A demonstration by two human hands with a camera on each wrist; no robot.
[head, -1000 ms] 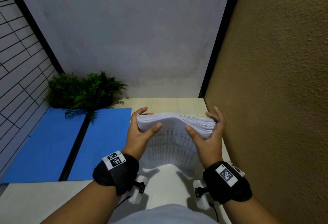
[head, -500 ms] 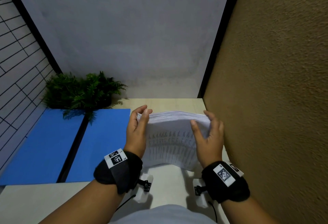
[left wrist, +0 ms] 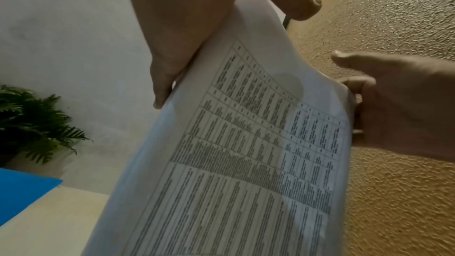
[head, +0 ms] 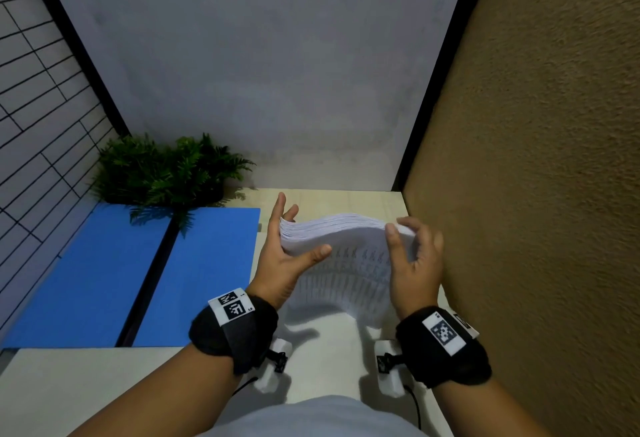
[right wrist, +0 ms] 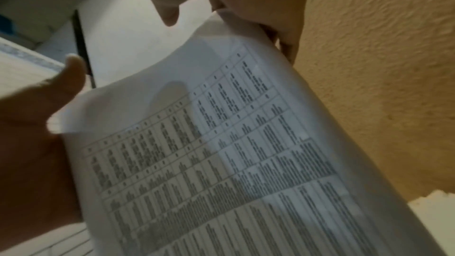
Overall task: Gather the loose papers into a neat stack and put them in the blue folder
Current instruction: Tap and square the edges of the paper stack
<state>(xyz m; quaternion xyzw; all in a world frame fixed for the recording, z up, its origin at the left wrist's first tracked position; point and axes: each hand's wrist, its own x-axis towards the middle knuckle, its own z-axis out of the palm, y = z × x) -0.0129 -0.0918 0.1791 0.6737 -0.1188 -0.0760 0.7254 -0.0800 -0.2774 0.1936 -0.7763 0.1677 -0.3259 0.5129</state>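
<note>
I see the open blue folder (head: 104, 274) flat on the tabletop (head: 69, 384) at the left, a potted fern (head: 162, 170) at its far edge with fronds drooping over it. A rough tan wall (head: 536, 194) stands close on the right, just beside my right hand (head: 414, 263), and a grey wall closes the far side.

The stack of papers (head: 339, 229) stands on its near edge right of the folder, top edge wavy. My left hand (head: 284, 256) grips the stack's left side, thumb on the near sheet and fingers behind. My right hand pinches the top right corner, thumb in front.

The head view shows the fanned top edges and both wrist straps. Only the left wrist view (left wrist: 246, 163) shows the printed table on the near sheet sharply, plus a folder corner (left wrist: 22, 192); the right wrist view (right wrist: 221, 163) is blurred.

Half a second ago the top edge lay flatter and my left thumb was off the sheet; my right hand has shifted toward the corner.
</note>
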